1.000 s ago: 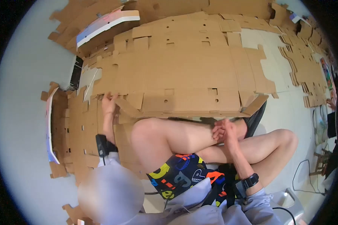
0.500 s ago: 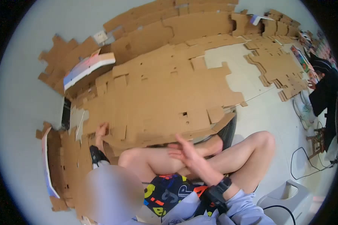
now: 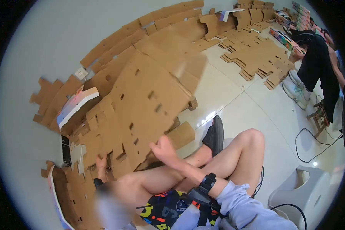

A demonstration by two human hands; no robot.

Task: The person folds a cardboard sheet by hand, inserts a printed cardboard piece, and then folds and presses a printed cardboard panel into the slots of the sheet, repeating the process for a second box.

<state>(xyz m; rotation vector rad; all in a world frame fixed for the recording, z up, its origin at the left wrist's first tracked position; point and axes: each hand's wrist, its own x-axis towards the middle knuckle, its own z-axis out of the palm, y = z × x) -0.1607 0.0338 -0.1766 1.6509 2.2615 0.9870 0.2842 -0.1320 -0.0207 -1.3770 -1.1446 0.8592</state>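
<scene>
A large die-cut cardboard sheet point(image 3: 142, 97) with slots and flaps lies tilted in front of my crossed legs. Its far right flap is smeared by motion. My right hand point(image 3: 165, 149) is closed at the sheet's near edge, its fingers bent against the cardboard. Over to the left, my left hand point(image 3: 101, 161) has its fingers curled at the edge of the cardboard lying there; part of its grip is hidden. Beside my right hand, a curved cardboard piece point(image 3: 182, 135) shows from under the sheet.
Stacked flat cardboard point(image 3: 257, 55) lies on the tiled floor toward the back right. Upright cardboard panels point(image 3: 111, 50) line the wall. A printed box part point(image 3: 77, 107) stands left. A grey stool point(image 3: 301, 191) is at my right. Another person point(image 3: 318, 61) bends over boxes, near a cable point(image 3: 301, 153).
The cardboard sheet has turned and tilted, baring floor tiles and my shoe. My right hand has gone from spread fingers to closed at the sheet's edge. The view has shifted right.
</scene>
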